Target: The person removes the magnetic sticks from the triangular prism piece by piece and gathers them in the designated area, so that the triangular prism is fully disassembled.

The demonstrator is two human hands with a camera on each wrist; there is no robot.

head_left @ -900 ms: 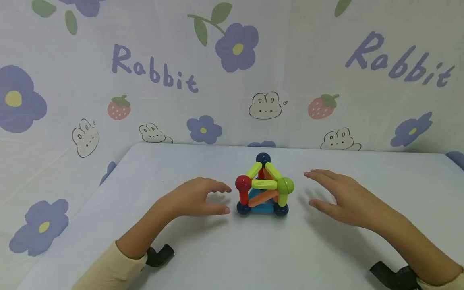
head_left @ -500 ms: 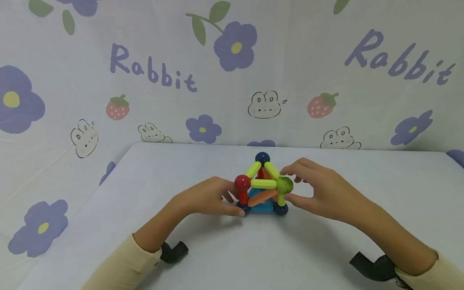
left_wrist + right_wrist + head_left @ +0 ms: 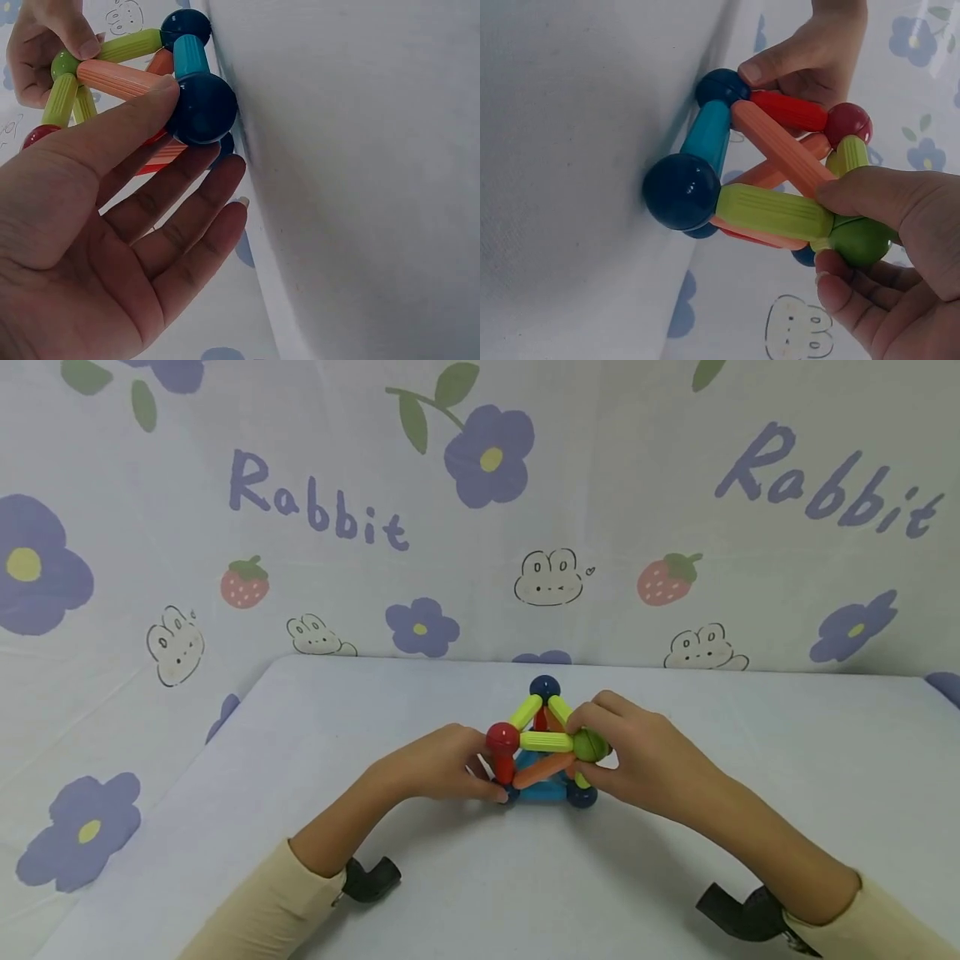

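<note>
A frame of toy magnetic rods and balls point(image 3: 546, 742) stands on the white table. Its rods are yellow-green, red, orange and blue, joined by dark blue, red and green balls. At the left, my left hand point(image 3: 431, 766) pinches a lower dark blue ball point(image 3: 204, 109) between thumb and fingers, below the red ball point(image 3: 503, 738). My right hand point(image 3: 648, 756) grips the green ball point(image 3: 861, 240) at the opposite upper corner, thumb against it and fingertips behind. One dark blue ball point(image 3: 544, 687) tops the far corner, untouched by either hand.
The white table point(image 3: 480, 893) spreads around the frame. Behind it hangs a white cloth point(image 3: 600, 468) printed with flowers, rabbits and strawberries. A black wrist mount point(image 3: 372, 880) sits under the left sleeve, with another black mount point(image 3: 742, 912) under the right.
Both hands have moved inward from either side. The left has come to hold the lower dark blue ball, the right the green ball. The frame has stayed almost in place.
</note>
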